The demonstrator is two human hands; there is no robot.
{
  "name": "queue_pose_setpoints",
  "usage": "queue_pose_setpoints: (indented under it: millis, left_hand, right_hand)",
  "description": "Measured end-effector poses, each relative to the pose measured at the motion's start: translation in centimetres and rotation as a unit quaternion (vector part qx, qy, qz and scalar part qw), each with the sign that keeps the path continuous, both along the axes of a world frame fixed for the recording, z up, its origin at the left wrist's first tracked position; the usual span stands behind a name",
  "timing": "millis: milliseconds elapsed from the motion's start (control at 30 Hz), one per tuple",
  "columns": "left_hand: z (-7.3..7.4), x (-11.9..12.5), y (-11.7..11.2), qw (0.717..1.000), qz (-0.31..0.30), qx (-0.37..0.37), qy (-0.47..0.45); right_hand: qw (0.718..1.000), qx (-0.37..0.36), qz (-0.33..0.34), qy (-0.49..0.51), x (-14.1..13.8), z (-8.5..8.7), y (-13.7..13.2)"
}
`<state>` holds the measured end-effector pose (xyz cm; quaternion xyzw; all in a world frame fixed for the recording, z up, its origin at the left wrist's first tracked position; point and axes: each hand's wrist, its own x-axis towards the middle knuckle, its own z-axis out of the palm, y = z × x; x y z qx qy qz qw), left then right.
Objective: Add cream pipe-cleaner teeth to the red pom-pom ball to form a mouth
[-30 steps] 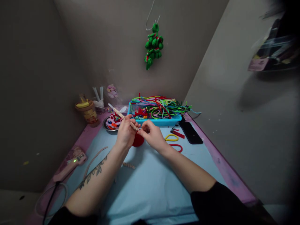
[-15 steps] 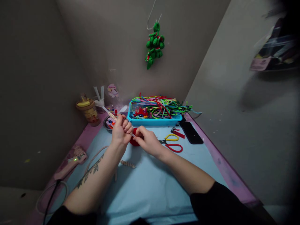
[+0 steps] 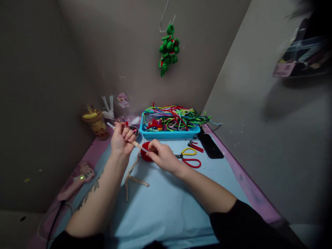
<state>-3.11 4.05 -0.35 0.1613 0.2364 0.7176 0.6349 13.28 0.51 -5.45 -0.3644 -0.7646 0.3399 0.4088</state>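
Beige fuzzy chenille stem (image 3: 131,172), wound on one thin white rod (image 3: 143,149), now dangles onto the blue table (image 3: 166,200) from my left hand (image 3: 121,140), which has shifted left, fist closed around it. My right hand (image 3: 162,157) pinches the rod's end. One red round lid (image 3: 144,157), one pair of scissors (image 3: 184,156).

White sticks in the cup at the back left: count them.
2. Both sticks stand in the cup by the back wall, beside the yellow-lidded jar: one leans left, the other stands straighter. Shorter ones may be hidden inside.
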Motion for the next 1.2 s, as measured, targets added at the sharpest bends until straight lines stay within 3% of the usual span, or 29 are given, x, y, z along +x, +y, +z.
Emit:
queue_pose_setpoints:
  millis: [433, 567, 733, 800, 1000, 1200]
  left_hand:
    - [1.5, -5.2, 0.9, 0.997, 0.05, 0.045, -0.027]
    - [0.9, -3.0, 0.4, 0.995, 0.075, 0.069, -0.02]
    - [-0.7, 2.0, -1.0, 0.996, -0.067, 0.035, 0.039]
    - [-0.9, 2.6, -1.2, 0.996, -0.083, 0.024, 0.034]
    - [0.6, -0.5, -0.7, 0.999, -0.021, 0.035, 0.0]
    - [2.0, -3.6, -0.4, 0.997, 0.026, 0.068, 0.025]
  right_hand:
    - [0.999, -0.003, 0.025, 0.026, 0.0, 0.2, -0.2]
    - [0.998, -0.001, -0.007, 0.064, 0.0, -0.1, -0.2]
    - [0.997, 0.008, -0.036, 0.065, 0.0, -0.4, 0.1]
    - [0.998, 0.013, -0.03, 0.055, 0.0, -0.4, 0.1]
    - [0.999, 0.024, -0.004, 0.025, -0.2, -0.6, -0.3]
    - [0.999, 0.032, 0.009, -0.007, -0.1, -0.3, 0.0]
